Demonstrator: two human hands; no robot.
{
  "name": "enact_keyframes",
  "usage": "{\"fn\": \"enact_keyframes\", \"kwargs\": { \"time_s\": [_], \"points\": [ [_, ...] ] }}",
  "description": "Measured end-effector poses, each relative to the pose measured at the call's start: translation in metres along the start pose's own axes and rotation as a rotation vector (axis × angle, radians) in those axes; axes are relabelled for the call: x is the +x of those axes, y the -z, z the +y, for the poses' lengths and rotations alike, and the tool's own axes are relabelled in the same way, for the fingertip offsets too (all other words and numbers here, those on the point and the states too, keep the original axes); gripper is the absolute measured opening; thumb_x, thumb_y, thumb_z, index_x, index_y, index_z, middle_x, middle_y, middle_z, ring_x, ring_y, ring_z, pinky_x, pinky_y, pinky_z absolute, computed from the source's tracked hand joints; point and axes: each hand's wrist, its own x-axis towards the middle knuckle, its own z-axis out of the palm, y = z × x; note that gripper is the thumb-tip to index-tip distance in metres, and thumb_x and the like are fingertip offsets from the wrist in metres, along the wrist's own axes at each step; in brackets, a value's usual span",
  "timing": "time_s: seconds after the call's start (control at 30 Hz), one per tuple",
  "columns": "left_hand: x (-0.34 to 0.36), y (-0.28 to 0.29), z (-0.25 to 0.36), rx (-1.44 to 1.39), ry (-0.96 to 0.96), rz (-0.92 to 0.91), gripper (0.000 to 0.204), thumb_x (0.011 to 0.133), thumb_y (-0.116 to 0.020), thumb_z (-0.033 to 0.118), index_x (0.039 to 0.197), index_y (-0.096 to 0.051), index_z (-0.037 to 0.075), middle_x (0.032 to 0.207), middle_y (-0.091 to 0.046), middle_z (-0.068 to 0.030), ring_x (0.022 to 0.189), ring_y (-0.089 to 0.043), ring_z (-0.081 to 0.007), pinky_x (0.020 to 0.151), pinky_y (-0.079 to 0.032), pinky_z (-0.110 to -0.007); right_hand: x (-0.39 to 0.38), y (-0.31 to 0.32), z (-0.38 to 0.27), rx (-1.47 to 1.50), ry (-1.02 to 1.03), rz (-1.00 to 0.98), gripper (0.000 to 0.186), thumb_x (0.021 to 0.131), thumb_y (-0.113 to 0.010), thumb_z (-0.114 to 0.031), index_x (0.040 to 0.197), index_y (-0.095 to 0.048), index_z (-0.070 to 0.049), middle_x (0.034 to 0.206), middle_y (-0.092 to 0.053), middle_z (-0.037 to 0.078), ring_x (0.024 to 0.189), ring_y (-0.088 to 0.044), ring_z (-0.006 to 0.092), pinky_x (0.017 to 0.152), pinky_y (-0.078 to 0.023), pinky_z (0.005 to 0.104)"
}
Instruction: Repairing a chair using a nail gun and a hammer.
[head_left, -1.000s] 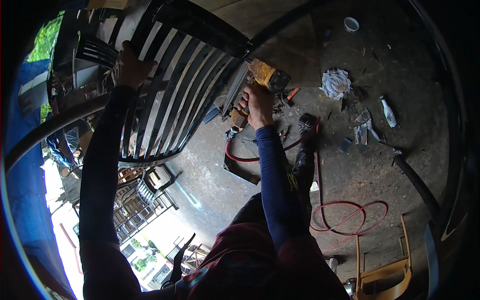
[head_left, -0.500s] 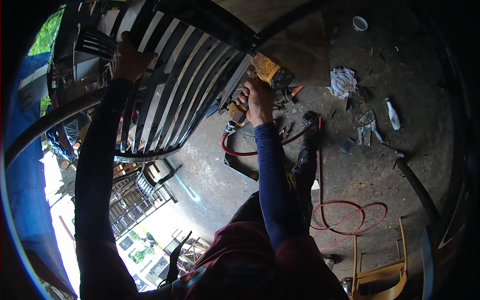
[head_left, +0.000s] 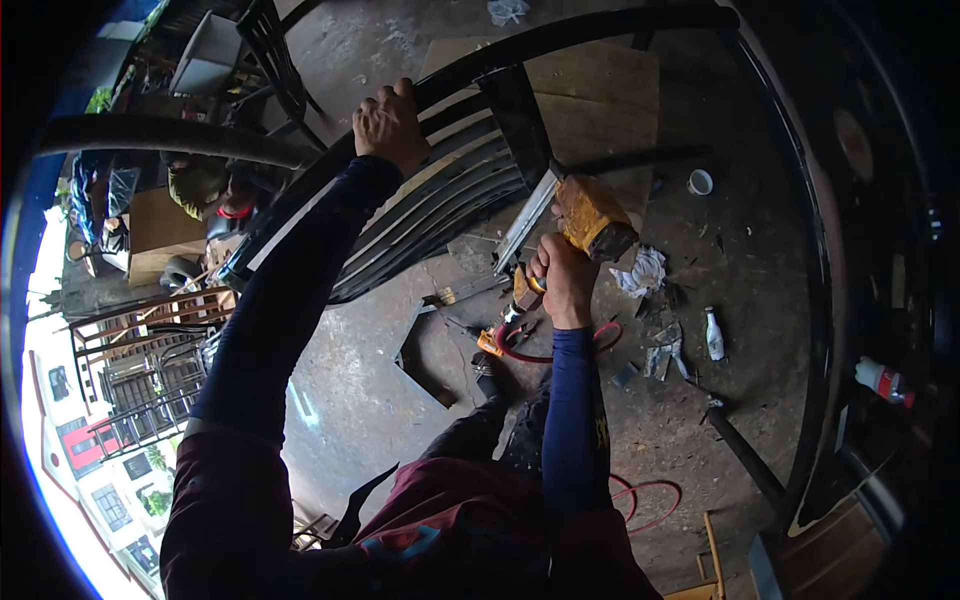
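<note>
Where the right hand (head_left: 567, 280) sits: fingers wrapped fully round the grip of a yellow nail gun (head_left: 596, 214); whether one presses the trigger cannot be told.
Left hand (head_left: 390, 125): partly closed, fingers bent over the outer bar of a black slatted frame (head_left: 440, 205).
Nail gun position: held clear of the floor (head_left: 350, 350), beside the lower corner of the frame's wide end rail (head_left: 516, 122) — contact at the nose cannot be confirmed.
Slip hazard: the nose could skid off the rail if the frame, seemingly steadied by one hand, tips or turns.
Hose hazard: the red hose (head_left: 530, 358), curving near an orange-and-black tool (head_left: 490, 341), could snag there and tug the grip aside (a foot (head_left: 484, 370) is close by, too).
Nail gun axis: body slanting from dark cap, lower right, to nose, upper left — toward the rail; the silver magazine (head_left: 527, 222) slopes from nose down and left.
Slatted frame axis: lower left to upper right, along the slats.
</note>
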Motion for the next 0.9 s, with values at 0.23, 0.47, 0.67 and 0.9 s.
{"fn": "enact_keyframes", "kwargs": {
  "time_s": [0.23, 0.47, 0.67, 0.9],
  "points": [
    [-0.038, 0.010, 0.014, -0.022, -0.009, 0.116, 0.032, 0.078, -0.063, 0.008, 0.107, -0.050, 0.007, 0.102, -0.060, -0.0157, 0.095, -0.060, -0.0345, 0.081, -0.045, -0.044, -0.035, -0.045, -0.085, -0.366, 0.160, -0.128, 0.019, 0.084, -0.060, 0.001, 0.075, -0.047, -0.009, 0.060, -0.041, -0.002, 0.047, -0.041, 0.0092, 0.047, -0.037, 0.0275],
    [-0.091, 0.035, 0.017, -0.135, -0.217, -0.018, 0.021, 0.088, -0.054, 0.010, 0.107, -0.045, 0.008, 0.093, -0.062, -0.0119, 0.084, -0.067, -0.0290, 0.070, -0.053, -0.039, -0.109, 0.056, -0.094, -1.312, 0.580, 0.043, 0.034, 0.083, -0.066, -0.008, 0.113, -0.054, -0.001, 0.097, -0.062, 0.011, 0.083, -0.062, 0.0208, 0.070, -0.050, 0.0326],
    [-0.153, 0.041, 0.041, -0.383, -0.318, -0.218, 0.057, 0.083, -0.056, 0.006, 0.137, -0.039, 0.008, 0.104, -0.063, -0.0186, 0.083, -0.067, -0.0340, 0.070, -0.052, -0.043, -0.189, 0.151, -0.073, -1.735, 0.472, 0.061, 0.033, 0.075, -0.066, -0.001, 0.108, -0.064, 0.002, 0.096, -0.070, 0.018, 0.095, -0.070, 0.0312, 0.081, -0.056, 0.0391],
    [-0.220, 0.041, 0.078, -0.535, -0.297, -0.503, 0.071, 0.082, -0.057, 0.005, 0.149, -0.033, 0.011, 0.122, -0.060, -0.0240, 0.085, -0.068, -0.0339, 0.076, -0.052, -0.041, -0.258, 0.220, -0.048, -1.732, 0.132, 0.136, 0.024, 0.072, -0.061, 0.000, 0.095, -0.068, 0.000, 0.086, -0.070, 0.019, 0.086, -0.070, 0.0348, 0.073, -0.057, 0.0397]
  ]
}}
